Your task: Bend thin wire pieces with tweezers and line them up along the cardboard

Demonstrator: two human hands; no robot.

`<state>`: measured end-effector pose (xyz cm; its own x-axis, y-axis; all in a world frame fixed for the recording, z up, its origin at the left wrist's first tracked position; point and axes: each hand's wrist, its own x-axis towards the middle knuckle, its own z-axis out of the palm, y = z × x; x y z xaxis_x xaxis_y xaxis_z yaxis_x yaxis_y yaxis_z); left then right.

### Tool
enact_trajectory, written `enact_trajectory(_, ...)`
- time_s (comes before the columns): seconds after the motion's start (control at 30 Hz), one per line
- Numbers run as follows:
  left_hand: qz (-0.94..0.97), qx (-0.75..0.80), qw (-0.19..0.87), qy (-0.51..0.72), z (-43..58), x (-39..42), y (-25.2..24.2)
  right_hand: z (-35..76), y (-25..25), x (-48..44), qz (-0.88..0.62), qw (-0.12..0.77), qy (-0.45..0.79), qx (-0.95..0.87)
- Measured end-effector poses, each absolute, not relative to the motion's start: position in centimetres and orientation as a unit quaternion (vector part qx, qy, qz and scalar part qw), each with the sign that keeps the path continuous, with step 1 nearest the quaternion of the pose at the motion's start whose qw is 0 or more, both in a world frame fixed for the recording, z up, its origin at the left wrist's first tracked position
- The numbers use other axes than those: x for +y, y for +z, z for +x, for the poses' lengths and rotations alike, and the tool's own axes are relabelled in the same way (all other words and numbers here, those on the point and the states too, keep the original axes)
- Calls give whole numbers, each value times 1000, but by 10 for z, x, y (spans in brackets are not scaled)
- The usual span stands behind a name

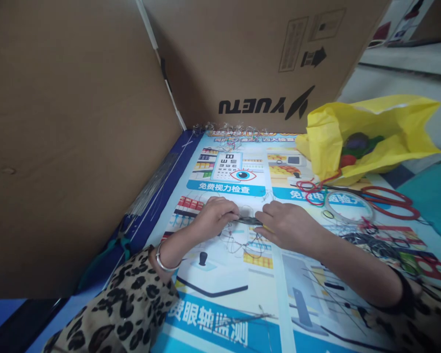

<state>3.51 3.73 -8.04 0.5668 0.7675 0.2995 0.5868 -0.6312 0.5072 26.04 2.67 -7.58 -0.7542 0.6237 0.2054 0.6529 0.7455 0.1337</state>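
Above the printed sheet, my left hand (216, 217) has its fingers pinched on thin wire near the middle of the view. Facing it from the right, my right hand (282, 226) is closed round a small dark metal tool (249, 220), which looks like pliers with a bit of yellow at the grip. The tool's dark tip points left and reaches almost to my left fingertips. Thin bent wire (242, 245) hangs in loops just below both hands. The exact spot where wire and tool meet is too small to make out.
Cardboard walls (257, 54) stand behind and at the left. A yellow bag (371, 132), red-handled scissors (389, 201), a clear ring (349, 208) and dark wires lie right. Straight wires (152, 184) and teal-handled pliers (121, 241) are left; wire pieces (257, 316) lie in front.
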Motion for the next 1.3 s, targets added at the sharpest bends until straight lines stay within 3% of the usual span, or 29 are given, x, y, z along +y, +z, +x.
enact_trajectory(0.63,882,365,167,246,34,37,-81,265,-65,28,-343,58,-71,-935)
enact_trajectory(0.83,876,371,171,257,30,39,-81,285,-67,43,-321,125,-22,-939)
enact_trajectory(1.3,886,336,188,259,30,40,-76,275,-73,39,-318,111,-95,-937)
